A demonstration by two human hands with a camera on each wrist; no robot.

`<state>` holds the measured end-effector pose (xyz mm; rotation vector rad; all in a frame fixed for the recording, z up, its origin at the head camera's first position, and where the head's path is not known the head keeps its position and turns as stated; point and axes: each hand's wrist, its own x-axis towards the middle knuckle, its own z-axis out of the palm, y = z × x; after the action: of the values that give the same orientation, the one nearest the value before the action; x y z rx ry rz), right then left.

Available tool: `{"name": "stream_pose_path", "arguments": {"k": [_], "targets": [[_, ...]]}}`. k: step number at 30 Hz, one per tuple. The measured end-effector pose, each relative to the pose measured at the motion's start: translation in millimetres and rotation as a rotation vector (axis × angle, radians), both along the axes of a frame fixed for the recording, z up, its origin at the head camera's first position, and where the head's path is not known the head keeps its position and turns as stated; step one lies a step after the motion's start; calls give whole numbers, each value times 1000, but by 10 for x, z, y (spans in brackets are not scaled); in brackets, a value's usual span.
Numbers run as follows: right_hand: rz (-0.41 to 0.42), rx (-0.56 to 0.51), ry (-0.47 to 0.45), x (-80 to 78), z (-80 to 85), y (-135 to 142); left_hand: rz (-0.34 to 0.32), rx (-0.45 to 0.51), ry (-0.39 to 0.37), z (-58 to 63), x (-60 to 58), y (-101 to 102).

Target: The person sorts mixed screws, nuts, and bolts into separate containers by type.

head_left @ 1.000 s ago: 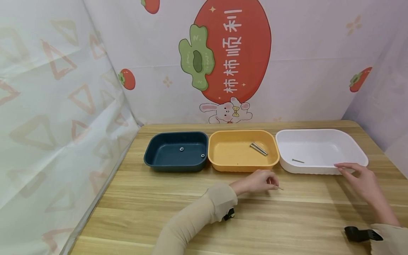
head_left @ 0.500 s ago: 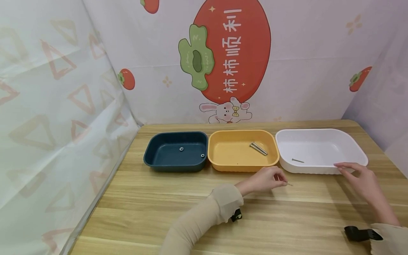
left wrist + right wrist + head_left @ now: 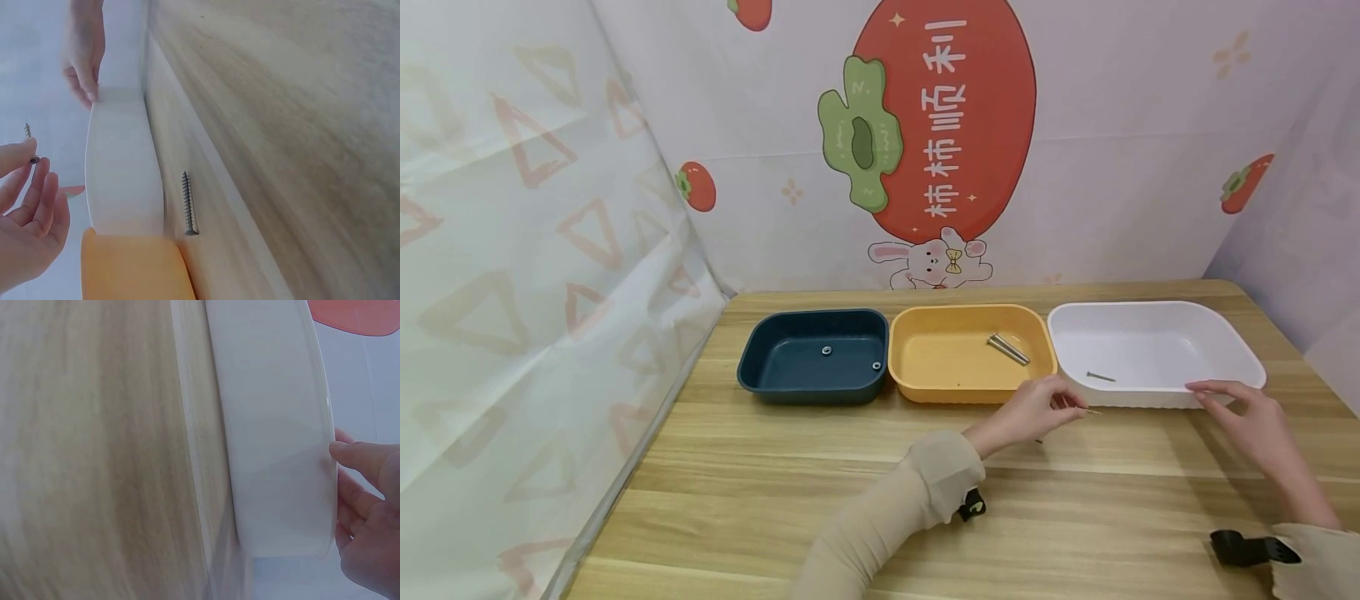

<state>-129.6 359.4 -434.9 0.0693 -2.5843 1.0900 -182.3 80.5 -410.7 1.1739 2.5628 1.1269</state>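
Observation:
My left hand (image 3: 1033, 410) pinches a small screw (image 3: 27, 131) between thumb and fingertips, in front of the seam where the yellow and white trays meet. In the left wrist view, the screw's head shows below the thumb and its threaded end points up. A second screw (image 3: 187, 203) lies on the table, mostly behind my left hand in the head view. At the right, my right hand (image 3: 1255, 421) grips the front rim of the white tray (image 3: 1150, 397), thumb outside and fingers over the inner side. One screw (image 3: 1101, 377) rests inside that tray.
The yellow tray (image 3: 917, 385) holds long bolts (image 3: 1009, 350) at its right side. Left of it, the dark blue tray (image 3: 805, 397) contains two nuts (image 3: 827, 351). All three trays stand in a row along the back of the wooden table (image 3: 760, 500), before a printed curtain (image 3: 760, 233).
My left hand has moved right and towards the white tray with the pinched screw, uncovering part of the screw on the table. The right hand keeps its place on the rim.

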Motion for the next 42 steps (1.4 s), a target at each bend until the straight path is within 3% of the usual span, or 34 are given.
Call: {"name": "stream_pose_path", "arguments": {"k": [10, 17, 25, 42], "targets": [[-1, 2, 1, 8, -3, -3, 124, 111, 52, -14, -48, 59], [7, -8, 7, 8, 10, -10, 158, 131, 105, -50, -108, 131], [6, -12, 13, 2, 8, -5, 217, 118, 148, -122, -160, 250], [2, -8, 12, -4, 5, -3, 291, 63, 185, -102, -215, 357]]}}
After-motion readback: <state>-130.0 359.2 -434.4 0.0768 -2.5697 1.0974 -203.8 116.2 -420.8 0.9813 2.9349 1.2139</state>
